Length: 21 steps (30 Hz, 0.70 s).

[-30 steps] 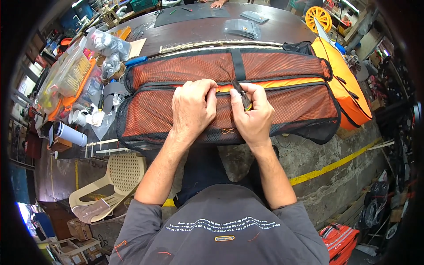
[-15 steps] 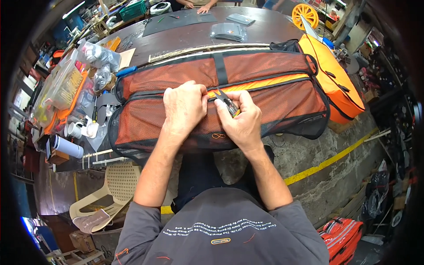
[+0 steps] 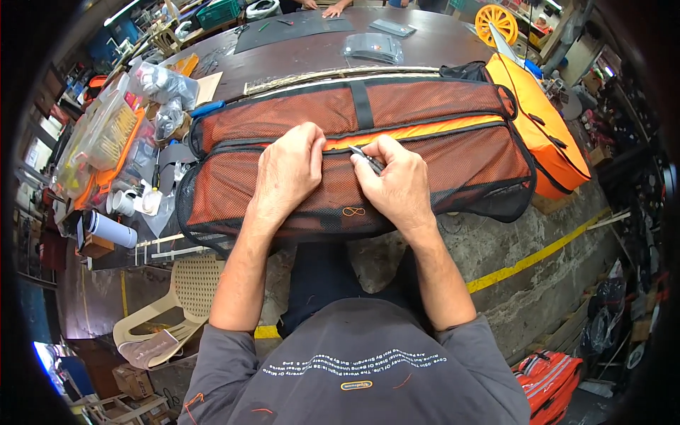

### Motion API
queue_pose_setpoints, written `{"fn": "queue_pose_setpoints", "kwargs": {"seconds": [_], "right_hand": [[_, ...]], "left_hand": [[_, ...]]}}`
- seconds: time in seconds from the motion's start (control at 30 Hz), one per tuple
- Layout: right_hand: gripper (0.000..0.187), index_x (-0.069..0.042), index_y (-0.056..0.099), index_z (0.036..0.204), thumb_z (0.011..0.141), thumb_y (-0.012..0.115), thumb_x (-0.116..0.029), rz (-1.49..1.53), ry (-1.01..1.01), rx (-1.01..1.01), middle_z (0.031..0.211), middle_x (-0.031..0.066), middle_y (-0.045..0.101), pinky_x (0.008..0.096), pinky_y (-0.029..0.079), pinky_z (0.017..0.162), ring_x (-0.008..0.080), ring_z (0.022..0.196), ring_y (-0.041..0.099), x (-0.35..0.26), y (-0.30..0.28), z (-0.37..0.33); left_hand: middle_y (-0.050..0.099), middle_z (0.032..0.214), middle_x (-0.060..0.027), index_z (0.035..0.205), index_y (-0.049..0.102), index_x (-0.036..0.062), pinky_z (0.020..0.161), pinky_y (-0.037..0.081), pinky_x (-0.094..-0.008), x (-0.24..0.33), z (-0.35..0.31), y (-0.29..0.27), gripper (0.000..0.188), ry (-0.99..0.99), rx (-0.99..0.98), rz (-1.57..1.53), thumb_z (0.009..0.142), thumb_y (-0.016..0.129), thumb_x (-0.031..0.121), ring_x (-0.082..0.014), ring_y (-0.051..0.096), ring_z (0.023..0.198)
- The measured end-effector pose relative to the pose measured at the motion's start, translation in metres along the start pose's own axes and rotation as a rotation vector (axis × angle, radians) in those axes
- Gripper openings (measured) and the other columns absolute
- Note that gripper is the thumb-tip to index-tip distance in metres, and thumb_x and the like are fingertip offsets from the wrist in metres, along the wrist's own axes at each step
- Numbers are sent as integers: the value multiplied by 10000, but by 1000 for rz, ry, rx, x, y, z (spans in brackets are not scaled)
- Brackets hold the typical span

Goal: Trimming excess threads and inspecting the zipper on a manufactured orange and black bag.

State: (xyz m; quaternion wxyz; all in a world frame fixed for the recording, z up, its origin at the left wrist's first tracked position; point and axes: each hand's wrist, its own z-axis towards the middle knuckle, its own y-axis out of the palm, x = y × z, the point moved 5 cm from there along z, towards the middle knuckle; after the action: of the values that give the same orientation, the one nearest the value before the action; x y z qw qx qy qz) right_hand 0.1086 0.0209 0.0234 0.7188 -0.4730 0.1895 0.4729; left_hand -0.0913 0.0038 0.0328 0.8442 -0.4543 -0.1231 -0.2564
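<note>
A long orange bag (image 3: 439,106) with black mesh panels and black trim lies across the dark table (image 3: 319,53). My left hand (image 3: 287,170) presses on the bag's front panel, fingers curled at the edge of its zipper opening. My right hand (image 3: 397,185) pinches a small dark zipper pull (image 3: 368,160) between thumb and forefinger, just right of the left hand. A yellow-orange lining strip (image 3: 425,131) shows along the open part of the zipper to the right.
Clear plastic bags (image 3: 159,85), tubs and white cups (image 3: 131,202) crowd the table's left end. A plain orange bag (image 3: 549,134) lies at the right end beside a yellow wheel (image 3: 492,18). A beige plastic chair (image 3: 173,304) stands below left. Another person's hands (image 3: 333,8) rest at the table's far side.
My right hand has slid left along the zipper toward my left hand, which stays pressed on the bag. The bag looks larger as my head has come closer.
</note>
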Motion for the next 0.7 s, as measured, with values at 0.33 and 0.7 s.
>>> {"fn": "queue_pose_setpoints", "kwargs": {"seconds": [0.33, 0.7], "right_hand": [[359, -97, 767, 1228, 927, 867, -267, -381, -522, -2, 1087, 83, 827, 520, 453, 1063, 279, 1027, 789, -8, -10, 37], [382, -12, 776, 1072, 1039, 810, -392, -308, -417, -457, 886, 245, 744, 536, 575, 813, 463, 908, 757, 26, 14, 105]], "left_hand": [[743, 913, -152, 963, 786, 47, 773, 607, -460, 8, -4, -2, 178, 30, 83, 51, 998, 864, 203, -364, 763, 840], [785, 939, -57, 1016, 892, 123, 762, 619, -424, 16, -1, 5, 143, 16, 184, 222, 958, 887, 254, -301, 785, 812]]}}
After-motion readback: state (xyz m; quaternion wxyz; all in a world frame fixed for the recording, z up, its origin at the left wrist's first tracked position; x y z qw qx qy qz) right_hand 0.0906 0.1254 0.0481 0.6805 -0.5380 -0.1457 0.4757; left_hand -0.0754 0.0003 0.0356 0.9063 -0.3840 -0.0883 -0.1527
